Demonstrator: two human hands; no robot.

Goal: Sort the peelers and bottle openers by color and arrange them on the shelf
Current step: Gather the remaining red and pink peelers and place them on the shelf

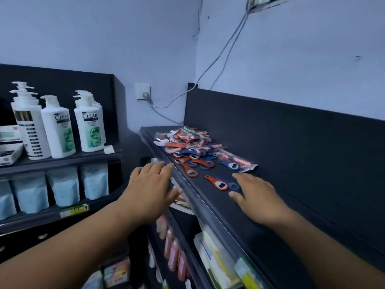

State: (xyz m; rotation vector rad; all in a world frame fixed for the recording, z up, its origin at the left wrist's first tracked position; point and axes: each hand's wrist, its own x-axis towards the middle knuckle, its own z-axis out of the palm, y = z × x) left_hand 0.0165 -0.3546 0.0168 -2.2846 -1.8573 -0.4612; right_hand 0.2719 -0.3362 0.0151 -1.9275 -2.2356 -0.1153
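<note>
A mixed heap of orange and blue bottle openers [193, 161] and peelers in clear wrappers [187, 136] lies on the black top shelf [260, 215]. One orange opener [217, 183] lies apart, nearer to me, with a blue opener [233, 186] beside it. My right hand [258, 197] reaches over the shelf with straight fingers, its fingertips at the blue opener. My left hand [152, 184] hovers with spread fingers at the shelf's front edge, holding nothing.
White shampoo pump bottles [60, 128] stand on the left rack, with pale blue pouches [62, 186] below. A wall socket [142, 91] with a cable sits in the corner. Packaged goods [210, 251] fill the shelves under the top one.
</note>
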